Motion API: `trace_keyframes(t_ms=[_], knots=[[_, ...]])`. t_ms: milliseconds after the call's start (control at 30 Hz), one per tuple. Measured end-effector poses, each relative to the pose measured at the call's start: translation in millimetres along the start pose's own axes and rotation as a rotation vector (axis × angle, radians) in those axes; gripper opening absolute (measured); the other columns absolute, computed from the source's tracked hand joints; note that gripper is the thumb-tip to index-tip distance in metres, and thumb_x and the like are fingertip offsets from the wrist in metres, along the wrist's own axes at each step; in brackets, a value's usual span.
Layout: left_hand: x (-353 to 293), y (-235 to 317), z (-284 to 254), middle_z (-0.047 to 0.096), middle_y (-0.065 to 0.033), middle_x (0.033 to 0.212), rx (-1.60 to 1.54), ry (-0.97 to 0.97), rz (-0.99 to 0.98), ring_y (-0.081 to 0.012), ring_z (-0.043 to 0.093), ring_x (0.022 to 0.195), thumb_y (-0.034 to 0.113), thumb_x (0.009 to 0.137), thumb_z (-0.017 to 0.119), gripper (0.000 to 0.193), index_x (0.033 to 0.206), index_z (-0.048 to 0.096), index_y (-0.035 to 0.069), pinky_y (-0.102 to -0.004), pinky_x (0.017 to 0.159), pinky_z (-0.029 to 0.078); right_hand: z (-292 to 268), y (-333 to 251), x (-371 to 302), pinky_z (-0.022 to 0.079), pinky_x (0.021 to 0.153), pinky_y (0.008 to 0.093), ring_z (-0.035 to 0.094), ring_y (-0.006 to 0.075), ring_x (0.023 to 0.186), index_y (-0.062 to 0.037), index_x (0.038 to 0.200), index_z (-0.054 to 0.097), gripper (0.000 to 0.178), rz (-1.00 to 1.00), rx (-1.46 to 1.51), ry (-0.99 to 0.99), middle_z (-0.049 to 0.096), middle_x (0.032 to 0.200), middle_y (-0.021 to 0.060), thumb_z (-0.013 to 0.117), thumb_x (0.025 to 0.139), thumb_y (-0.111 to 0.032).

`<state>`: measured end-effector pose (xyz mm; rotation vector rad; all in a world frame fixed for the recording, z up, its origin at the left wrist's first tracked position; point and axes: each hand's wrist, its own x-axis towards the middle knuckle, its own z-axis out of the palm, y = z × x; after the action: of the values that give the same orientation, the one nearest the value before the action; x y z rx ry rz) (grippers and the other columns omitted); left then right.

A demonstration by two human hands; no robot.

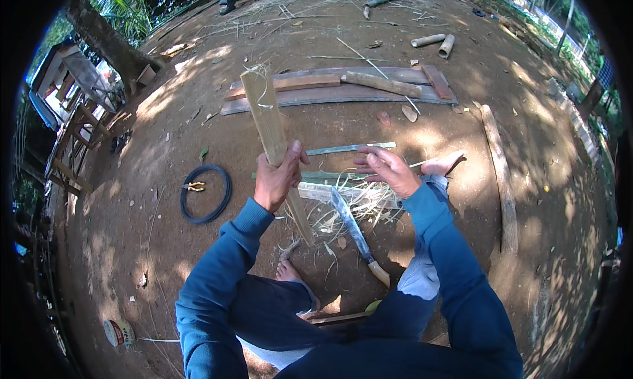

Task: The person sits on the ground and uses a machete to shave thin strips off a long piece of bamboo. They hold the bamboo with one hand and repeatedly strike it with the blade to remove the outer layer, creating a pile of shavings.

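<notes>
My left hand (279,179) is closed around a long, flat length of split bamboo (266,118), held tilted with its upper end away from me. Pale curled fibres cling to that far end. My right hand (390,172) is off to the right, fingers apart and holding nothing. Between my legs, a machete (353,226) with a wooden handle lies at a slant, its blade tip against a pale flat piece of wood (315,191). Thin pale shavings (369,201) are heaped around the blade.
A dark wire coil (229,189) with a yellow-handled tool lies left. Boards (300,99) and a pole piece (382,84) lie ahead, beside short bamboo tubes (446,46). A long log (499,181) is at right, a small tub (118,333) at lower left. People sit far ahead.
</notes>
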<state>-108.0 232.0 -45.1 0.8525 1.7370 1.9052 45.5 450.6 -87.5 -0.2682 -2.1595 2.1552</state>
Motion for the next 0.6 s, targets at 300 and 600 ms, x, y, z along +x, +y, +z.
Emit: trace_keyframes(t_ms=[300, 600], knots=[[-5, -4, -5, 0.042, -0.0001, 0.051, 0.027, 0.001, -0.01, -0.0096, 0.042, 0.044, 0.038, 0.097, 0.051, 0.044, 0.077, 0.058, -0.001, -0.0248, 0.044, 0.038, 21, 10, -17, 0.044, 0.097, 0.0345, 0.055, 0.0261, 0.116, -0.0026, 0.138, 0.039, 0.059, 0.018, 0.201, -0.459, 0.053, 0.129, 0.0167, 0.053, 0.095, -0.04], [-5, -25, -15, 0.056, -0.0063, 0.06, -0.037, -0.079, 0.014, -0.0145, 0.058, 0.053, 0.036, 0.093, 0.059, 0.041, 0.079, 0.061, -0.002, -0.0265, 0.049, 0.045, 59, 182, -36, 0.048, 0.085, 0.0395, 0.062, 0.0328, 0.098, -0.0035, 0.117, 0.057, 0.048, 0.206, -0.601, -0.422, 0.064, 0.106, 0.0186, 0.058, 0.087, -0.042]])
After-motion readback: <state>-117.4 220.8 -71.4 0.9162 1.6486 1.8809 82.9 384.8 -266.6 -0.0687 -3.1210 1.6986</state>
